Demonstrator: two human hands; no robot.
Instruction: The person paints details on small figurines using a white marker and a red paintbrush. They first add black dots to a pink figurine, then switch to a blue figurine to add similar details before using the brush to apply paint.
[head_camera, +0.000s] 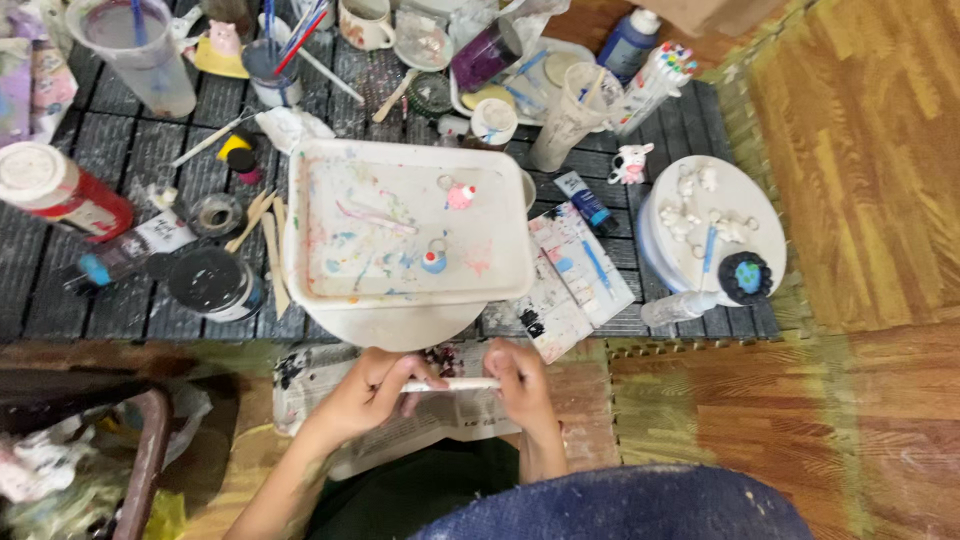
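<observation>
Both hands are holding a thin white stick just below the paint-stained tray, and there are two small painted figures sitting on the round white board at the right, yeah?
Not quite. The head view shows the two small painted figures sitting in the paint-stained tray, not on the round white board. Left hand and right hand do hold the thin white stick.

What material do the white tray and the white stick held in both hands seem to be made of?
The white tray looks like moulded plastic: smooth, with rounded corners and a thin raised rim, its matte floor smeared with dried paint. The white stick, held between the left hand and right hand, is thin, straight and evenly white, perhaps plastic or a marker body; the view is too small to tell.
</observation>
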